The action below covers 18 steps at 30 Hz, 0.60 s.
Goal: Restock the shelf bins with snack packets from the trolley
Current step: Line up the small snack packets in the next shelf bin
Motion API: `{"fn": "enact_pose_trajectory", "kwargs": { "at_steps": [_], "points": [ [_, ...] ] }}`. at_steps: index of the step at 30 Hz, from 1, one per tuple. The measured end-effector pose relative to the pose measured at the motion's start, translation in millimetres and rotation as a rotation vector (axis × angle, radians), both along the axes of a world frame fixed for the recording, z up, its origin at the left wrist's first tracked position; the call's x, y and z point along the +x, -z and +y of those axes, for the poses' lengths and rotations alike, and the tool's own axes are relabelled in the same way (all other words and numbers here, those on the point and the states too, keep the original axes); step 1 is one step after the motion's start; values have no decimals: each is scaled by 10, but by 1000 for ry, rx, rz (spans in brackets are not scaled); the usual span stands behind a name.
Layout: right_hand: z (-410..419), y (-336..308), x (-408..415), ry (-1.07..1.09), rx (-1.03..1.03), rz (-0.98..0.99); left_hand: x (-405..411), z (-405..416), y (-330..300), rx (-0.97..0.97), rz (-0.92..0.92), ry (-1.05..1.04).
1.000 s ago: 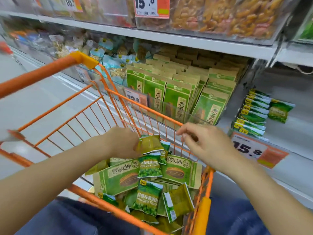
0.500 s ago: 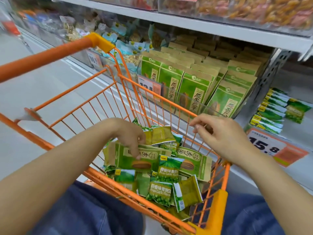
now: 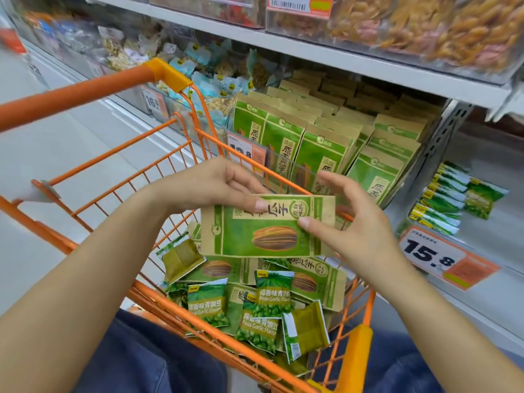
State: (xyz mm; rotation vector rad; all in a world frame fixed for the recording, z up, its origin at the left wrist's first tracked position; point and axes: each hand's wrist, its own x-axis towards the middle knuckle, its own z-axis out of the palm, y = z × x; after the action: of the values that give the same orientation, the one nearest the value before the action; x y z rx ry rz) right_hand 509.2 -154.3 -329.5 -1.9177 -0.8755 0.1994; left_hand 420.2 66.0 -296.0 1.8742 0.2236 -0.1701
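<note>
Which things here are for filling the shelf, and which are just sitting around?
For the job:
sunflower seed packet, gripped by the left hand, right hand touching it
garlic pea packets
orange trolley
bin of matching seed packets

Just there:
top-shelf snacks
15.8 price tag
blue packets

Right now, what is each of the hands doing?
Left hand: grips the flat green-and-tan paper sunflower seed packet.
Right hand: thumb touches the same packet, fingers relaxed.
</note>
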Motion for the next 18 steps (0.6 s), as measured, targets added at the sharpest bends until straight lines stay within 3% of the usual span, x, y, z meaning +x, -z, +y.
{"fn": "enact_pose_trajectory", "kwargs": {
  "at_steps": [3, 5, 11, 18],
  "points": [
    [-35, -65, 36, -173, 118, 533, -26, 12, -14, -47, -32, 9],
    [-57, -71, 59, -216, 132, 696, -31, 21, -27, -67, -55, -53],
    [-82, -50, 122, -129, 281, 872, 3, 154, -46, -154, -106, -421],
    [-52, -14, 91, -93, 420, 905, 2, 73, 6, -100, -117, -278]
  ]
}}
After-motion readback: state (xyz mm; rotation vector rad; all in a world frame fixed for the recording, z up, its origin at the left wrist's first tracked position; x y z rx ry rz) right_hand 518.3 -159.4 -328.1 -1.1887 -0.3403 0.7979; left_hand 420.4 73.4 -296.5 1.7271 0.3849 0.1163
